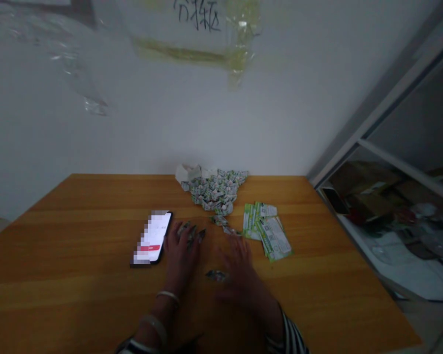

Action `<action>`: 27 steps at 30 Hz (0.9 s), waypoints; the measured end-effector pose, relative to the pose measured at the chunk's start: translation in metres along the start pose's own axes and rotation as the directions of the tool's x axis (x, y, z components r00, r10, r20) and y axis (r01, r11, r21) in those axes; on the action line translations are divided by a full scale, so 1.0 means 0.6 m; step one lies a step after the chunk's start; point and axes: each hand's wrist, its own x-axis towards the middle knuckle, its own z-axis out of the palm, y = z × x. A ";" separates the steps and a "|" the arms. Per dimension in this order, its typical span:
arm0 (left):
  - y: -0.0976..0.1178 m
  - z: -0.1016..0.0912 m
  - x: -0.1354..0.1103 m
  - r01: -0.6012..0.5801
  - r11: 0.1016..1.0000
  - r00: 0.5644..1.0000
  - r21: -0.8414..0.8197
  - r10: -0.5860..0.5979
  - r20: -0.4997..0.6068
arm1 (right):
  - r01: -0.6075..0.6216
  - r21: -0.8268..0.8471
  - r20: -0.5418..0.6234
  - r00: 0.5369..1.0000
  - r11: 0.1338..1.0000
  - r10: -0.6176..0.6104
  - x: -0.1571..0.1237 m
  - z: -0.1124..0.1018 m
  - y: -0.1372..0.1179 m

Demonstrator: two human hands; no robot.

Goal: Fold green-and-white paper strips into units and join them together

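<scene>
My left hand [181, 251] rests on the wooden table with its fingers spread over a few small printed grey-green pieces [201, 236]. Smeared a little by motion, my right hand [239, 268] hovers or lies to its right, fingers apart, and I see nothing held in it. One similar small piece [215, 275] lies between the two hands. Farther back, against the wall, many such pieces form a heap [218, 189]; a few trail from it towards my right hand. What these pieces are is too small to tell.
A lit smartphone [153, 238] lies just left of my left hand. Green-and-white printed cards [275, 237] overlap right of my right hand. The wooden table [77, 236] meets a white wall behind. At right stands a framed shelf unit [395, 172] with assorted items.
</scene>
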 end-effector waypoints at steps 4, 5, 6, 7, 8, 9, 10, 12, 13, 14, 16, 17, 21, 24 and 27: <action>0.008 -0.004 0.001 0.066 0.991 0.996 0.119 -0.073 0.050 | -0.015 -0.157 0.033 0.999 0.988 0.021 0.033 0.015 -0.015; 0.007 -0.004 0.001 0.076 0.987 0.994 0.143 -0.086 0.063 | -0.032 -0.182 0.024 0.999 0.983 0.037 0.045 0.012 -0.010; 0.006 -0.003 0.000 0.080 0.984 0.993 0.161 -0.093 0.072 | -0.030 -0.201 0.020 0.999 0.979 0.035 0.056 0.007 -0.002; 0.004 -0.002 0.000 0.079 0.982 0.992 0.173 -0.094 0.080 | -0.009 -0.209 0.032 0.999 0.978 0.016 0.066 0.001 0.007; 0.002 -0.001 -0.001 0.072 0.981 0.992 0.182 -0.089 0.088 | 0.013 -0.207 0.046 0.999 0.978 -0.004 0.074 -0.004 0.016; 0.000 0.000 -0.002 0.063 0.980 0.992 0.188 -0.082 0.097 | 0.027 -0.195 0.063 0.998 0.980 -0.015 0.079 -0.009 0.024; -0.001 0.001 -0.002 0.048 0.980 0.991 0.191 -0.070 0.110 | 0.028 -0.176 0.072 0.997 0.984 -0.016 0.082 -0.011 0.030; -0.003 0.003 -0.003 0.002 0.983 0.989 0.183 -0.029 0.146 | 0.002 -0.144 0.067 0.998 0.990 0.008 0.083 -0.007 0.034; -0.004 0.004 -0.003 -0.022 0.985 0.987 0.174 -0.006 0.160 | -0.020 -0.136 0.052 0.998 0.991 0.027 0.082 -0.002 0.032; -0.005 0.005 -0.003 -0.046 0.986 0.985 0.163 0.018 0.171 | -0.040 -0.133 0.034 0.998 0.990 0.045 0.083 0.005 0.027; -0.007 0.008 -0.003 -0.088 0.987 0.980 0.135 0.062 0.189 | -0.053 -0.135 0.006 0.999 0.989 0.054 0.091 0.019 0.012; -0.008 0.009 -0.002 -0.103 0.988 0.979 0.119 0.079 0.190 | -0.028 -0.132 0.015 0.999 0.991 0.030 0.098 0.025 0.004; -0.012 0.012 0.002 -0.108 0.992 0.986 0.061 0.099 0.136 | -0.002 -0.134 -0.011 1.000 0.991 0.000 0.129 0.026 -0.023; -0.009 0.010 0.004 -0.078 0.996 0.994 0.045 0.075 0.078 | 0.001 -0.151 -0.070 0.997 0.989 -0.011 0.113 0.004 -0.026; 0.001 0.009 0.004 -0.083 0.997 0.996 0.007 0.082 0.040 | -0.160 -0.176 -0.157 0.979 0.971 0.133 0.049 -0.024 -0.002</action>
